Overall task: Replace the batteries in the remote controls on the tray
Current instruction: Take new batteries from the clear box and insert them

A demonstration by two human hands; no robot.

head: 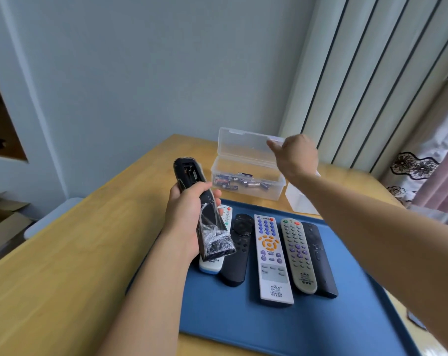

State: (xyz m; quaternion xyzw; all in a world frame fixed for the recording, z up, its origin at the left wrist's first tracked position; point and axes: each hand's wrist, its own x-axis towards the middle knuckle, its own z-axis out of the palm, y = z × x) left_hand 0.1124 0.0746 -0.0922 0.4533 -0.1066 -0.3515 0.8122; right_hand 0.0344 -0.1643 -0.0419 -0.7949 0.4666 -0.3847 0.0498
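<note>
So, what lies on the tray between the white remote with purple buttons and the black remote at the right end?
One thing: the grey remote. In the head view it lies between the white remote and the black remote on the blue tray.

Left hand (184, 214) gripping a plastic-wrapped black remote (201, 209), back up, battery bay open. Right hand (296, 156) at one o'clock, touching the raised lid (246, 143) of a clear battery box (248, 182). On the blue tray (243, 325) at six o'clock: five remotes side by side. All on a wooden table (63, 265).
</note>
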